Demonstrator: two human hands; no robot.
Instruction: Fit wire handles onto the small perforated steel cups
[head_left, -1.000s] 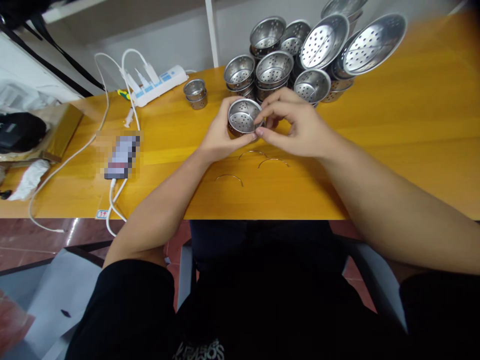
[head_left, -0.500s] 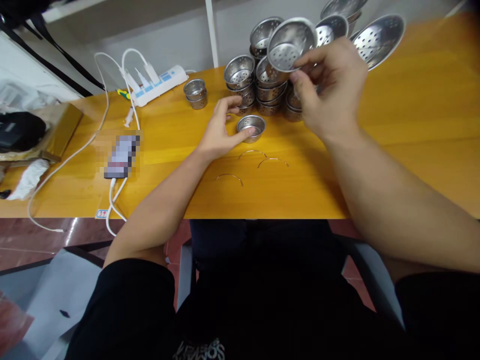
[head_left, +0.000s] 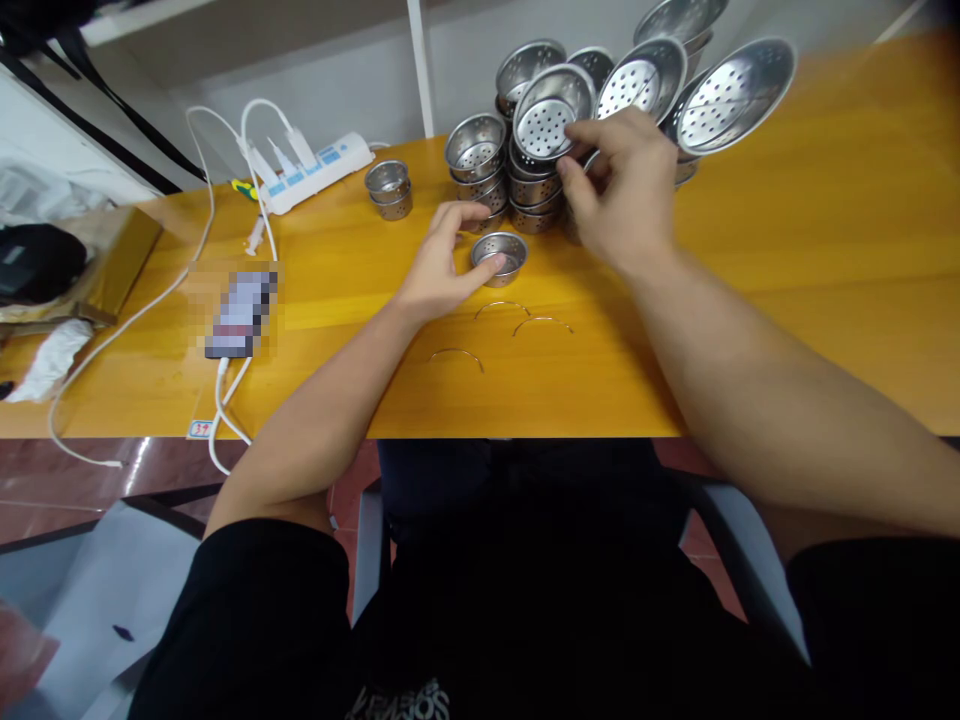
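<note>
My right hand (head_left: 630,185) pinches the rim of a perforated metal cup (head_left: 551,110), which is tilted toward me at the top of a stack. Below it, more perforated cups (head_left: 534,190) stand piled up. My left hand (head_left: 446,260) is open, its thumb reaching over a small perforated cup (head_left: 510,248) on the table. The left fingertips are beside the foot of the left stack (head_left: 476,150); whether they touch it I cannot tell. Three thin curved wires (head_left: 543,320) lie in front of the small cup.
Larger perforated bowls (head_left: 739,95) lean at the back right. Two small stacked cups (head_left: 390,190) stand left of the piles. A white power strip (head_left: 322,175), cables and a phone (head_left: 241,315) occupy the left of the wooden table (head_left: 810,300).
My right hand has moved left and slightly down, bringing its cup lower onto or against the stack. My left hand has stayed by the small cup.
</note>
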